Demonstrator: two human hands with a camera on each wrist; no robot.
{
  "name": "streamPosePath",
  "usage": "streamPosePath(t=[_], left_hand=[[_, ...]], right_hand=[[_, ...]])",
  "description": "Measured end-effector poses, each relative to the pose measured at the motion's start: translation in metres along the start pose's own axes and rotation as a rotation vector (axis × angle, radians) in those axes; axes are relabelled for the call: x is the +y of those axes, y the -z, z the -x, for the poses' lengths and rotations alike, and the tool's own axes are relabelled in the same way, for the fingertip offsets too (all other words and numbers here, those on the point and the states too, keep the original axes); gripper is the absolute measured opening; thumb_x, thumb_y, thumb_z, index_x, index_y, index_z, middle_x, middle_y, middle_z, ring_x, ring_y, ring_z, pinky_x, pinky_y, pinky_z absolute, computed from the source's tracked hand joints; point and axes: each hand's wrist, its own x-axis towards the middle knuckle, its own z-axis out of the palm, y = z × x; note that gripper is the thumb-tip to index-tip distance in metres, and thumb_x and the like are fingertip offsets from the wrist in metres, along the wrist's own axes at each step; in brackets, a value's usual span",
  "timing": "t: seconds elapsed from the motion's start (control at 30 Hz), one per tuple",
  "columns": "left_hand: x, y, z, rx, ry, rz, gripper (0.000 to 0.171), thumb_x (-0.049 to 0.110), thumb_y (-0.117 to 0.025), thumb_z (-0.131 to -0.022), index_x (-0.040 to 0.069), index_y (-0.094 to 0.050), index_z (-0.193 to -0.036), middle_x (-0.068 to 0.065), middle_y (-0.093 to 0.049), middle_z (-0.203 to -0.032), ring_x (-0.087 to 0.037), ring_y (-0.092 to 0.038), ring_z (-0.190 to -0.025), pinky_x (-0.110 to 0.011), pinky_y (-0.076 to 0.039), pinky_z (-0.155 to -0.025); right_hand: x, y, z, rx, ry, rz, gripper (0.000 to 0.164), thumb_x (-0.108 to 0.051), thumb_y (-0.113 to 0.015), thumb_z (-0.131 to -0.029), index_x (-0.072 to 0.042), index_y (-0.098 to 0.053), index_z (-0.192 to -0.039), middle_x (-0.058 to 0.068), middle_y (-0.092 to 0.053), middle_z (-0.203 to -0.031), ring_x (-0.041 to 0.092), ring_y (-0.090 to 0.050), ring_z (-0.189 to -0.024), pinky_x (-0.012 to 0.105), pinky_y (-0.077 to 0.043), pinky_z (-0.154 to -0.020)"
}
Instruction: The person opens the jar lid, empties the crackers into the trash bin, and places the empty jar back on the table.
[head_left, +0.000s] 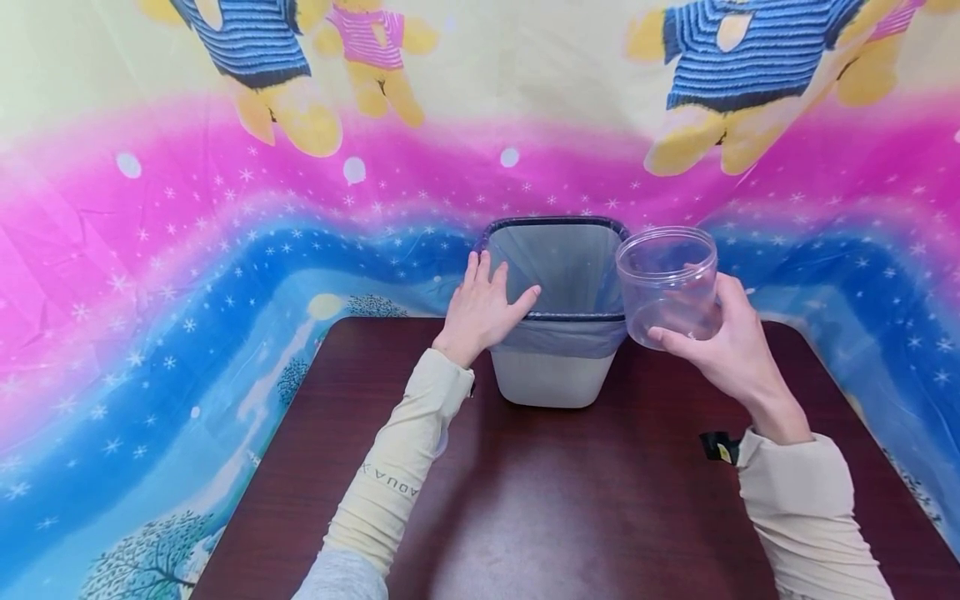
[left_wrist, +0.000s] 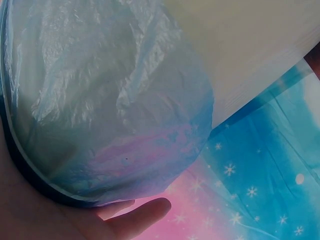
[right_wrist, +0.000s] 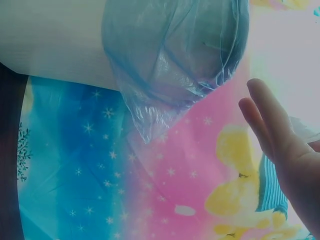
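A light-coloured waste bin (head_left: pixel 553 382) stands upright at the table's far side. A thin translucent bag (head_left: pixel 573 265) lines it and folds over the dark rim (head_left: pixel 573 317). My left hand (head_left: pixel 483 312) rests at the bin's left rim, fingers spread and fairly straight; the left wrist view shows the hand (left_wrist: pixel 112 217) against the rim beside the liner (left_wrist: pixel 125 100). To the bin's right, my right hand (head_left: pixel 731 346) holds a clear plastic jar (head_left: pixel 663 287) above the tabletop, thumb in front and fingers behind. The jar has no lid on its mouth, and I see nothing inside it.
The dark reddish-brown table (head_left: pixel 540 500) has rounded far corners. A printed cloth (head_left: pixel 225 275) with bears and snowflakes hangs close behind the bin and around the table's sides. A small black tag (head_left: pixel 718 447) sticks out by the right sleeve.
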Motion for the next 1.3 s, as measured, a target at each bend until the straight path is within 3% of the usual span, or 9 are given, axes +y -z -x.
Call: streamPosePath(t=[0.37, 0.6, 0.9, 1.3], left_hand=[[-0.001, -0.001, 0.000, 0.006, -0.005, 0.001, 0.083, 0.071, -0.030, -0.091, 0.015, -0.032, -0.152, -0.011, -0.011, -0.163, -0.026, 0.002, -0.152, -0.052, -0.029, -0.115], [-0.001, -0.001, 0.001, 0.000, -0.005, 0.008, 0.083, 0.070, -0.031, -0.091, 0.015, -0.031, -0.152, -0.010, -0.010, -0.163, -0.026, 0.003, -0.152, -0.052, -0.028, -0.115], [-0.001, -0.001, 0.001, -0.001, -0.001, 0.009, 0.083, 0.070, -0.031, -0.091, 0.015, -0.031, -0.152, -0.010, -0.010, -0.163, -0.025, 0.003, -0.152, -0.052, -0.028, -0.115], [-0.001, -0.001, 0.001, 0.009, -0.007, 0.013, 0.083, 0.071, -0.031, -0.091, 0.015, -0.032, -0.152, -0.011, -0.011, -0.163, -0.026, 0.003, -0.152, -0.053, -0.028, -0.115]], right_hand=[[-0.007, -0.008, 0.008, 0.068, 0.054, -0.082, 0.079, -0.007, -0.080, -0.074, -0.014, -0.038, -0.140, -0.016, -0.046, -0.121, -0.001, -0.053, -0.104, 0.004, -0.043, -0.080], [-0.009, -0.013, 0.011, 0.061, 0.045, -0.103, 0.081, -0.006, -0.081, -0.073, -0.016, -0.037, -0.140, -0.013, -0.048, -0.119, 0.001, -0.054, -0.102, 0.005, -0.045, -0.078], [-0.015, -0.020, 0.016, 0.006, 0.036, -0.139, 0.081, -0.004, -0.081, -0.073, -0.016, -0.034, -0.137, -0.010, -0.047, -0.120, 0.002, -0.061, -0.089, 0.012, -0.051, -0.070], [-0.021, -0.028, 0.021, -0.070, 0.092, -0.124, 0.079, -0.007, -0.081, -0.073, -0.015, -0.032, -0.135, 0.002, -0.049, -0.125, 0.003, -0.062, -0.089, 0.017, -0.051, -0.068]])
